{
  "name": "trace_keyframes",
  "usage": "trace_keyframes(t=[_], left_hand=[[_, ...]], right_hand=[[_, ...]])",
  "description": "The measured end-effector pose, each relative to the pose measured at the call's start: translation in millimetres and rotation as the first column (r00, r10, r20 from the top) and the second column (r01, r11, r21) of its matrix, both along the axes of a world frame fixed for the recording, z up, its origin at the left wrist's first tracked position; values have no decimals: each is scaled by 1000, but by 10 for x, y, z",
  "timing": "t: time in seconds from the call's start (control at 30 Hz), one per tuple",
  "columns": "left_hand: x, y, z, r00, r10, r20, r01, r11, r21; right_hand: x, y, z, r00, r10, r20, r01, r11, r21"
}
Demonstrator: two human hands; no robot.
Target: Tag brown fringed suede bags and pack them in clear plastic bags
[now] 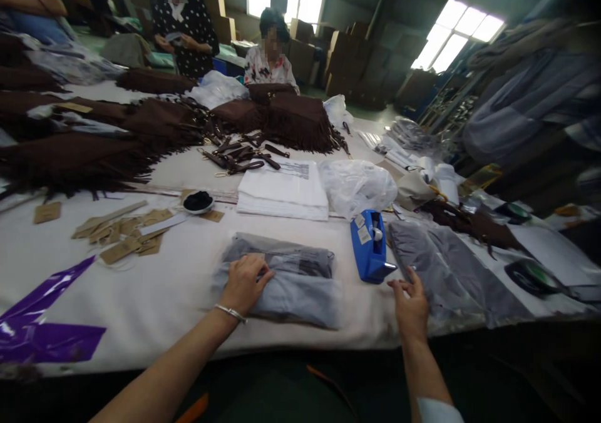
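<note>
My left hand, with a bracelet at the wrist, presses on a flat folded package of greyish cloth-like material in clear plastic. Its fingers are bent and close together, holding the package's folded-over side down. To the right stands a blue tape dispenser with its cutting edge towards me. Just beside that edge is my right hand, thumb and forefinger apart and the other fingers partly curled. Whether a bit of clear tape clings to its fingertips is too fine to make out.
Grey plastic-wrapped goods lie right of the dispenser. Beyond the package are a stack of white bags, a small bowl of black bits and cardboard tags. Brown fringed bags fill the far side, where co-workers stand. Purple tape lies left.
</note>
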State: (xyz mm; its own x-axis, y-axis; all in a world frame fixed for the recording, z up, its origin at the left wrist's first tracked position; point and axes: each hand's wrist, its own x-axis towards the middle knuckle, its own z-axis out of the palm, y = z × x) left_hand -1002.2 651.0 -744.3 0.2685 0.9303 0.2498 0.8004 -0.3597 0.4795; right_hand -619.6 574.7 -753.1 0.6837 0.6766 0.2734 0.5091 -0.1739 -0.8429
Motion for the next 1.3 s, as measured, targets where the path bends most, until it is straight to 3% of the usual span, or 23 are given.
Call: trace_keyframes(t=[0.1, 0.17, 0.2, 0.27, 0.3, 0.37, 0.43, 0.47, 0.5, 0.57, 0.7, 0.83, 1.07, 1.2, 1.3], left_hand=[[-1, -7, 3, 1000, -7, -4, 7, 1000, 3], [-5, -9, 3, 1000, -19, -10, 19, 1000, 12], [-6, -9, 1, 1000, -20, -12, 21, 1000, 16], [-8, -12, -2, 1000, -11, -18, 12, 1000, 26], [-8, -15, -3, 1000, -6, -23, 7, 999, 32], [-7, -29, 1, 999, -5, -37, 7, 999, 46], [-6, -45, 12, 999, -9, -52, 12, 998, 57], [-6, -52, 20, 998, -11, -58, 15, 998, 60], [-4, -57, 27, 998, -15, -63, 19, 998, 62], [0, -60, 37, 997, -21, -75, 26, 997, 66], [18, -44, 28, 994, -20, -109, 30, 996, 89], [51, -13, 8, 988, 11, -151, 7, 994, 113], [84, 12, 7, 982, 38, -186, -16, 993, 115], [72, 1, 25, 983, 33, -178, -16, 995, 96], [59, -5, 23, 987, 29, -161, -15, 996, 91]], right_hand=[[-90, -22, 121, 998, 65, -7, -64, 997, 46], [-341, 47, 285, 951, 308, 13, -308, 951, 26], [-514, 114, 369, 879, 475, 31, -475, 880, -19], [-891, 306, 503, 634, 771, 55, -759, 634, -147], [-1069, 421, 543, 504, 859, 86, -831, 510, -221], [-1354, 643, 562, 282, 948, 149, -866, 318, -385], [-1531, 806, 517, 143, 971, 193, -816, 225, -532], [-1585, 856, 480, 105, 972, 208, -783, 210, -586], [-1621, 887, 441, 84, 970, 228, -748, 213, -629], [-1660, 900, 370, 88, 954, 287, -671, 269, -691], [-1691, 874, 301, 185, 903, 389, -537, 424, -729], [-1709, 917, 267, 289, 861, 418, -483, 508, -713], [-1721, 1195, 249, 390, 809, 439, -440, 583, -683], [-1527, 1439, 292, 504, 757, 415, -418, 634, -650], [-1389, 1452, 295, 550, 746, 374, -475, 648, -595]])
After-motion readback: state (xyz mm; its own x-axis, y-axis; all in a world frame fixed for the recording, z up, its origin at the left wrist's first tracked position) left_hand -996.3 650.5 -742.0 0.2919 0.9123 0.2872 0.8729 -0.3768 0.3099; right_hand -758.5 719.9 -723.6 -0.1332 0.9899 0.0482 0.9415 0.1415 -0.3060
